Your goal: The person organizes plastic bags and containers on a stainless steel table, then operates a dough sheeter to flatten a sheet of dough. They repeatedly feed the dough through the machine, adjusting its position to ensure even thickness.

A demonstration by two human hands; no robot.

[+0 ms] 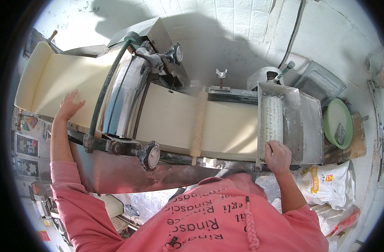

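Head view, nearest first: a pink top [284, 222] fills the lower edge, with a white sack [326, 189] to its right. The right hand [277, 156] is curled, fingers bent in, at the near end of a pale, dusty roll [272, 119] inside a metal trough [292, 126]; whether it grips anything, I cannot tell. A round dial [149, 156] sits on the machine's near side. The left hand [71, 106] is open with fingers spread, palm down over a smooth, pale sheet [82, 69] whose far-left end curves upward; it grasps nothing. Between the hands, a rolling pin [198, 126] lies crosswise on a pale, flat band [168, 119]. Left of that band, a whitish drum [126, 92] stands beside a curved dark bar [105, 86]. Farther back are a second dial [174, 53], a green basin [349, 124] at the right, and a white wall [238, 25].
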